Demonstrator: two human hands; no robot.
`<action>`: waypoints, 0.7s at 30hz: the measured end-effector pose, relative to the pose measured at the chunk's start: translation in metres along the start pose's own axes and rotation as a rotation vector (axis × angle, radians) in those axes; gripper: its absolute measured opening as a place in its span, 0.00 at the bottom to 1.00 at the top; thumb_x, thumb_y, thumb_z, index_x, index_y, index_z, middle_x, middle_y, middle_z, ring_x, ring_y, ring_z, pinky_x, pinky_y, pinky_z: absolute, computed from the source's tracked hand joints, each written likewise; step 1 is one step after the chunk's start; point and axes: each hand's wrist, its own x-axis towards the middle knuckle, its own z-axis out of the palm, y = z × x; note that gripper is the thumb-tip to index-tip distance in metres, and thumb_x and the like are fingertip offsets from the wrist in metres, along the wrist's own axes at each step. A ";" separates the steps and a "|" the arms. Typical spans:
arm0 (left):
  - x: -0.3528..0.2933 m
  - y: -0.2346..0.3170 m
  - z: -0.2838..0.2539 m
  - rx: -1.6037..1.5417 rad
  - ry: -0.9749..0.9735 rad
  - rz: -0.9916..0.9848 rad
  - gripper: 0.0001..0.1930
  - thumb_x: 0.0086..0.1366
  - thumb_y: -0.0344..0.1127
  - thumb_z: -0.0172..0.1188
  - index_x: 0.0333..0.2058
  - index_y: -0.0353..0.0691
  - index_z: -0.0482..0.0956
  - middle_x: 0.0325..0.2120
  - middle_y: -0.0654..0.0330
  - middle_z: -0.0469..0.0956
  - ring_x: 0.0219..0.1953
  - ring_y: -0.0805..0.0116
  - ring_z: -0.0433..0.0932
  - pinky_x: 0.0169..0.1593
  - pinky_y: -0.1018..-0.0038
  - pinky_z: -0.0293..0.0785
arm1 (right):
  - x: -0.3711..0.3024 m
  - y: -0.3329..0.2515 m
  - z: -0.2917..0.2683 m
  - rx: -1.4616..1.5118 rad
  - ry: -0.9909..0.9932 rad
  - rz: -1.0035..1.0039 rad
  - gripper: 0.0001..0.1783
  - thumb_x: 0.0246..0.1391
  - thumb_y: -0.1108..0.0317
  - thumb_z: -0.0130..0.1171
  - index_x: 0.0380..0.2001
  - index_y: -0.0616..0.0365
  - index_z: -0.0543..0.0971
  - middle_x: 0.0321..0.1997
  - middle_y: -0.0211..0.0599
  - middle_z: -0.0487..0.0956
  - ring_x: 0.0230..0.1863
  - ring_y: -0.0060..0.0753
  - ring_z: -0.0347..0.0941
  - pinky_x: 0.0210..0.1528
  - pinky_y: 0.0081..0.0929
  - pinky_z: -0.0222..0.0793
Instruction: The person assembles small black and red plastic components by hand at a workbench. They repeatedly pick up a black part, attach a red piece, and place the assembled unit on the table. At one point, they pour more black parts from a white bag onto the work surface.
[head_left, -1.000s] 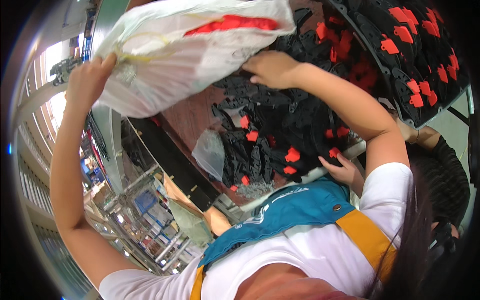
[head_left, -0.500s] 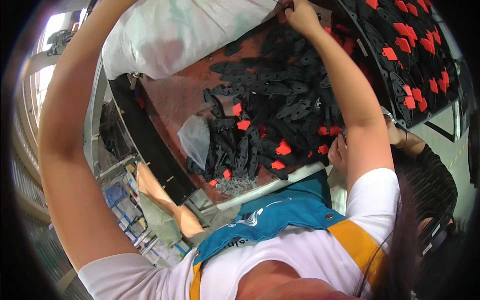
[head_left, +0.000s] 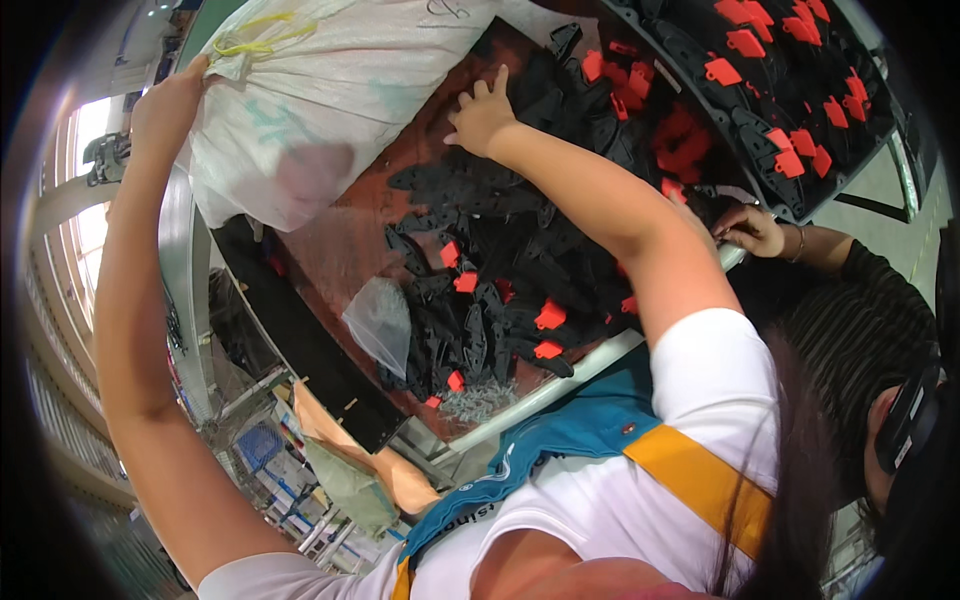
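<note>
A large white woven sack (head_left: pixel 340 100) lies across the far left of the reddish-brown work surface (head_left: pixel 335 235). Its gathered neck carries a yellow tie (head_left: pixel 262 38). Beside that neck my left hand (head_left: pixel 168 108) is closed on the sack. My right hand (head_left: pixel 485 118) hovers past the sack's right edge with fingers spread and nothing in them. Under and around my right forearm lie many black plastic parts (head_left: pixel 470 180), piled loosely. Small red tags (head_left: pixel 550 315) are scattered among them.
A clear plastic bag (head_left: pixel 380 320) and a heap of small grey pieces (head_left: pixel 478 400) lie near the front edge. At right stands a black tray (head_left: pixel 790 90) of black parts with red tags. A co-worker's hand (head_left: pixel 752 232) is at the right edge of the surface.
My right hand has let go of the sack's far edge and moved left and nearer, fingers now spread. My left hand has come into view at the sack's neck. The co-worker's hand shows more.
</note>
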 end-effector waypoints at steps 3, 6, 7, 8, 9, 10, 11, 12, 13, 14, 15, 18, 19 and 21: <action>0.002 0.005 -0.009 0.034 0.099 0.077 0.10 0.65 0.39 0.50 0.43 0.49 0.66 0.26 0.53 0.78 0.29 0.51 0.80 0.29 0.58 0.75 | 0.015 0.043 -0.012 0.052 0.266 0.121 0.27 0.57 0.42 0.46 0.42 0.51 0.82 0.56 0.44 0.72 0.62 0.57 0.56 0.63 0.67 0.38; 0.002 0.007 -0.018 0.074 0.101 0.130 0.10 0.64 0.37 0.50 0.43 0.49 0.65 0.26 0.57 0.77 0.28 0.52 0.80 0.28 0.59 0.75 | 0.046 0.064 0.001 0.035 0.277 0.259 0.30 0.53 0.39 0.50 0.50 0.47 0.78 0.65 0.49 0.60 0.63 0.60 0.52 0.62 0.58 0.44; 0.000 0.008 -0.020 0.064 0.093 0.126 0.10 0.64 0.36 0.50 0.43 0.49 0.65 0.26 0.58 0.77 0.27 0.52 0.80 0.27 0.60 0.75 | 0.055 0.067 -0.001 0.022 0.098 0.273 0.34 0.50 0.36 0.52 0.55 0.42 0.74 0.69 0.50 0.53 0.65 0.61 0.50 0.64 0.55 0.43; 0.001 0.011 -0.022 0.059 0.093 0.124 0.09 0.63 0.36 0.50 0.43 0.49 0.66 0.26 0.58 0.77 0.27 0.53 0.80 0.27 0.60 0.75 | 0.069 0.071 0.003 0.047 0.004 0.292 0.36 0.52 0.40 0.50 0.60 0.47 0.69 0.69 0.50 0.53 0.67 0.62 0.47 0.66 0.54 0.38; -0.001 0.018 -0.024 0.088 0.059 0.097 0.15 0.60 0.34 0.53 0.46 0.50 0.68 0.27 0.60 0.77 0.27 0.56 0.80 0.28 0.63 0.75 | 0.077 0.072 0.007 0.014 -0.008 0.323 0.34 0.55 0.47 0.46 0.62 0.51 0.66 0.71 0.48 0.51 0.69 0.58 0.44 0.68 0.53 0.34; -0.001 0.023 -0.028 0.078 0.064 0.109 0.14 0.60 0.34 0.54 0.46 0.49 0.68 0.27 0.60 0.77 0.26 0.57 0.80 0.28 0.63 0.75 | 0.084 0.074 0.011 -0.018 -0.020 0.357 0.32 0.59 0.53 0.42 0.64 0.56 0.62 0.72 0.47 0.49 0.71 0.55 0.42 0.69 0.51 0.30; -0.005 0.031 -0.027 0.052 0.058 0.117 0.14 0.60 0.34 0.54 0.46 0.49 0.68 0.27 0.60 0.77 0.26 0.57 0.79 0.27 0.63 0.75 | 0.076 0.072 0.004 -0.082 -0.045 0.324 0.32 0.59 0.58 0.37 0.65 0.59 0.58 0.71 0.47 0.50 0.71 0.52 0.43 0.69 0.50 0.27; -0.008 0.036 -0.024 0.026 0.055 0.126 0.14 0.60 0.34 0.54 0.45 0.49 0.69 0.27 0.60 0.77 0.26 0.57 0.79 0.27 0.64 0.75 | 0.071 0.071 0.004 -0.143 0.025 0.307 0.33 0.59 0.59 0.38 0.66 0.58 0.55 0.71 0.46 0.53 0.71 0.52 0.44 0.69 0.50 0.27; -0.011 0.038 -0.019 -0.015 0.110 0.154 0.13 0.59 0.34 0.55 0.44 0.48 0.69 0.26 0.60 0.76 0.26 0.58 0.79 0.26 0.64 0.74 | 0.069 0.073 0.016 -0.179 0.210 0.288 0.29 0.57 0.60 0.40 0.61 0.58 0.63 0.68 0.50 0.57 0.69 0.52 0.49 0.69 0.51 0.29; -0.008 0.040 -0.016 -0.029 0.127 0.172 0.13 0.59 0.34 0.55 0.44 0.48 0.69 0.25 0.59 0.76 0.26 0.58 0.79 0.26 0.64 0.74 | 0.064 0.080 0.025 -0.222 0.395 0.273 0.26 0.55 0.61 0.42 0.55 0.58 0.72 0.65 0.53 0.61 0.67 0.52 0.53 0.69 0.52 0.32; -0.012 0.041 -0.009 -0.047 0.131 0.180 0.13 0.59 0.33 0.55 0.43 0.48 0.70 0.25 0.59 0.75 0.26 0.58 0.79 0.26 0.64 0.74 | 0.049 0.080 0.013 -0.200 0.287 0.266 0.23 0.55 0.61 0.43 0.50 0.57 0.76 0.62 0.52 0.64 0.65 0.51 0.56 0.69 0.51 0.34; -0.014 0.039 0.003 -0.095 0.176 0.188 0.12 0.59 0.34 0.53 0.43 0.48 0.70 0.24 0.59 0.75 0.25 0.56 0.78 0.25 0.64 0.73 | 0.001 0.092 -0.004 -0.164 0.376 0.273 0.15 0.53 0.61 0.48 0.27 0.54 0.84 0.43 0.45 0.76 0.51 0.48 0.67 0.67 0.48 0.43; -0.012 0.039 0.006 -0.094 0.181 0.176 0.12 0.60 0.34 0.53 0.43 0.48 0.69 0.24 0.58 0.75 0.25 0.56 0.78 0.25 0.63 0.73 | -0.012 0.100 0.000 -0.172 0.443 0.254 0.15 0.53 0.61 0.50 0.27 0.55 0.83 0.39 0.43 0.77 0.49 0.47 0.67 0.67 0.46 0.45; -0.008 0.039 0.018 -0.108 0.176 0.164 0.11 0.62 0.36 0.51 0.44 0.47 0.69 0.23 0.57 0.75 0.25 0.54 0.78 0.25 0.62 0.73 | -0.047 0.095 -0.017 -0.130 0.468 0.240 0.15 0.53 0.60 0.52 0.27 0.58 0.83 0.36 0.44 0.77 0.47 0.49 0.68 0.64 0.44 0.52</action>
